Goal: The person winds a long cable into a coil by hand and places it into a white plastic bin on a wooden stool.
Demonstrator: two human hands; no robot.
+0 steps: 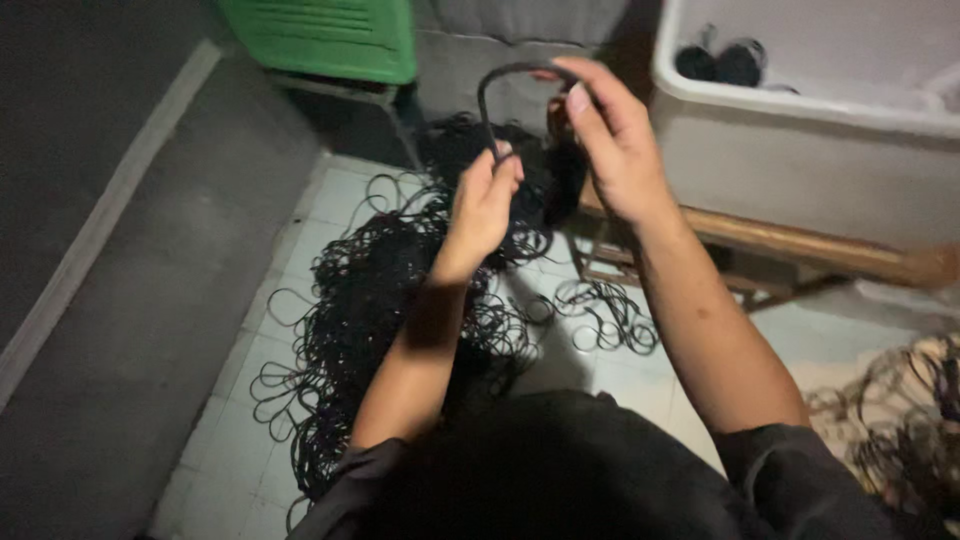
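Dim, slightly blurred, heavy dark corners

The person wears a dark short-sleeved shirt (560,470); both forearms and both hands are bare, without rings or watch.

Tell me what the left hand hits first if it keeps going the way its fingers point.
Likely the arched black band the left hand pinches; beyond it, the grey wall. Depth is unclear.

Workshop: heaped black rubber rings (380,300), tub (800,150).
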